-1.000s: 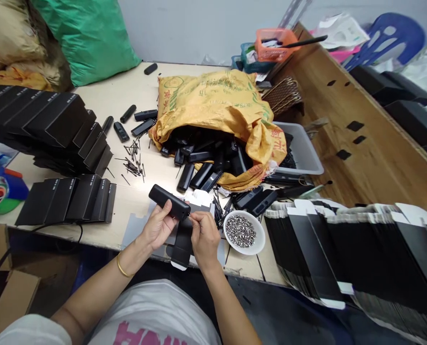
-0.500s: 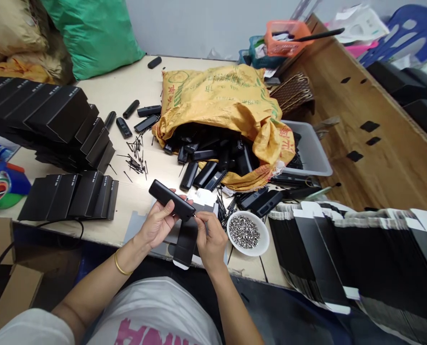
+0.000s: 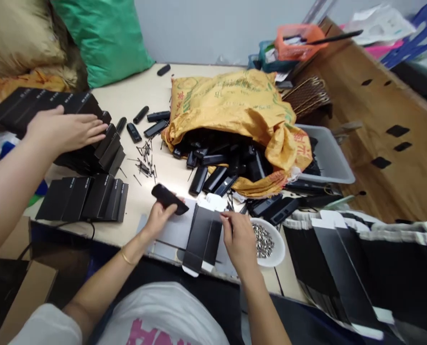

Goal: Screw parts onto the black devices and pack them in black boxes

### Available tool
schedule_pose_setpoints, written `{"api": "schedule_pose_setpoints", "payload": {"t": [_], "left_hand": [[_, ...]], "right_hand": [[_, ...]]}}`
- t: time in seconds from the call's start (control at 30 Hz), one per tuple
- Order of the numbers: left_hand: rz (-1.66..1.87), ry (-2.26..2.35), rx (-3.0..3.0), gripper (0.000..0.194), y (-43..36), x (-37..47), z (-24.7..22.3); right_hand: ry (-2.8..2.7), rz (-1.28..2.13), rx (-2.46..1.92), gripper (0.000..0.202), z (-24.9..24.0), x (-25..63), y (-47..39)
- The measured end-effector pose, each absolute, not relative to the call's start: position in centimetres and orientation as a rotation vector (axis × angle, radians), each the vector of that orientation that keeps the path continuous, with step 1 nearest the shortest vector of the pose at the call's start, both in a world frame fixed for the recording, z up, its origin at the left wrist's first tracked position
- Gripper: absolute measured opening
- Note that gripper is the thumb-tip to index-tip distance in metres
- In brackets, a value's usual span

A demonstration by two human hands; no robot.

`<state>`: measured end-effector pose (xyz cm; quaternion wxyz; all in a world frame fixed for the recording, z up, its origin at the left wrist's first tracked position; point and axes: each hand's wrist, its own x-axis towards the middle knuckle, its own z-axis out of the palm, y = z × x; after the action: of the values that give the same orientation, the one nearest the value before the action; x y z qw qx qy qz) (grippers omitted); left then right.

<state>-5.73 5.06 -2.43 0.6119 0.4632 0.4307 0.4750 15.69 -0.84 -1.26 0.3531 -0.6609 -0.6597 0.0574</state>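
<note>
My left hand (image 3: 158, 216) is closed round a black handheld device (image 3: 169, 199), held over the table. To its right, my right hand (image 3: 238, 235) has its thumb and forefinger pinched together; anything between the tips is too small to make out. Below and between my hands lies a flattened black box (image 3: 202, 237) with white flaps. Just right of my right hand stands a white bowl (image 3: 278, 247) with small metal pieces (image 3: 264, 240). More black devices spill from the mouth of a yellow sack (image 3: 231, 103) beyond my hands.
Another person's hand (image 3: 64, 128) rests on stacked black boxes (image 3: 80, 103) at the left. A lower row of boxes (image 3: 95, 199) stands nearer. Thin black sticks (image 3: 145, 160) lie scattered. Folded box blanks (image 3: 337, 268) and a grey bin (image 3: 337, 158) are at the right.
My right hand has moved away from the device, to the right beside the bowl. Another person's arms have come in at the left, onto the stacked boxes. The view has shifted slightly.
</note>
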Motion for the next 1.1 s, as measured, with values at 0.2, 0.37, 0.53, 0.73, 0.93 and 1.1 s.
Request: {"api": "schedule_pose_setpoints", "payload": {"t": [0.2,0.37,0.53,0.73,0.93,1.1], "left_hand": [[1.017,0.935,0.940,0.035,6.3,-6.0,-3.2],[0.991,0.886,0.828,0.031,6.9,-5.8,-2.0],[0.922,0.851,0.788,0.029,7.2,-5.3,-0.9],[0.632,0.682,0.762,0.035,7.0,-4.2,0.6],[0.340,0.524,0.892,0.043,7.8,-6.1,0.0],[0.681,0.869,0.904,0.044,7.7,-10.8,-2.0]], "right_hand": [[-2.161,0.177,-1.881,0.024,-3.0,16.8,1.4],[-2.212,0.297,-1.978,0.035,-3.5,17.5,3.2],[-1.762,0.643,-1.742,0.026,-2.2,17.1,4.2],[-0.829,1.456,-1.057,0.053,0.6,12.8,5.8],[-0.687,1.762,-0.873,0.039,1.2,9.2,7.2],[-0.904,1.275,-1.142,0.020,1.5,8.0,6.1]]}}
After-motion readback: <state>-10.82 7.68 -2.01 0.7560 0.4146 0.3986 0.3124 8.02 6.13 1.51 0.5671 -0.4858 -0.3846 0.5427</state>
